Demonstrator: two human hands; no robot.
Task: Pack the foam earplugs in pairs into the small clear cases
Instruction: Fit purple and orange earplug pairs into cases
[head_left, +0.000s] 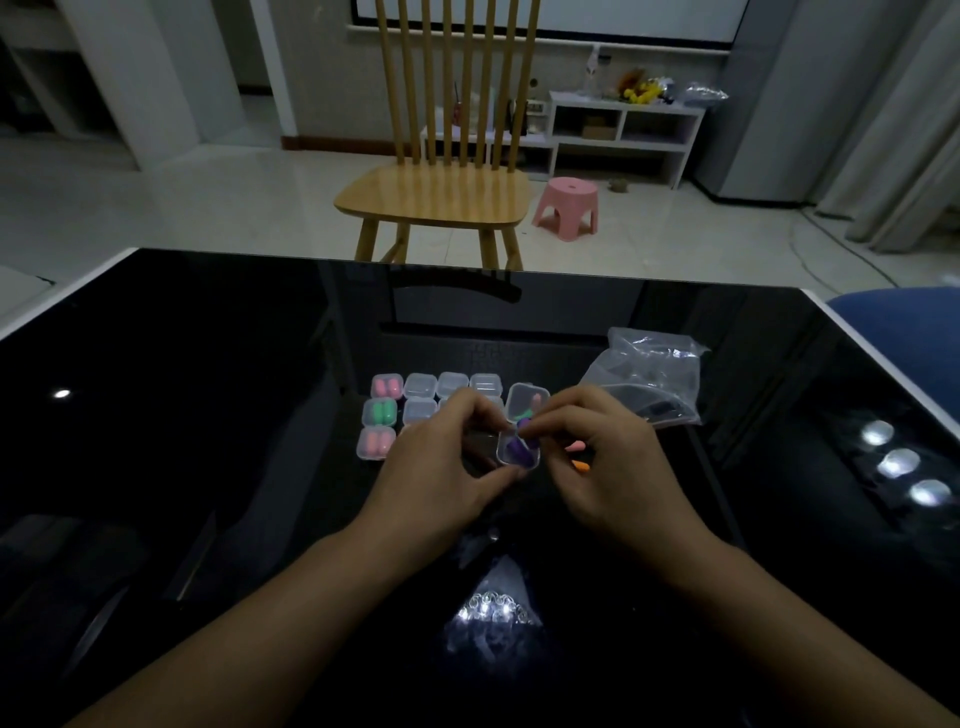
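Note:
A small open clear case (519, 451) sits between my hands with a purple earplug (516, 445) lying in its base; its lid (525, 400) stands up behind. My left hand (447, 462) holds the case at its left and front edge. My right hand (592, 457) pinches a second purple earplug (524, 423) just above the case. To the left stands a block of small clear cases: one with pink plugs (387, 387), one with green plugs (380, 412), one with salmon plugs (375, 442), and several empty ones (420, 385). Loose orange earplugs (581, 466) lie right of the case.
A crumpled clear plastic bag (649, 376) lies at the back right on the glossy black table (208, 415). Beyond the table's far edge stand a wooden chair (441, 192) and a pink stool (567, 208). A blue seat (904, 332) is at the right.

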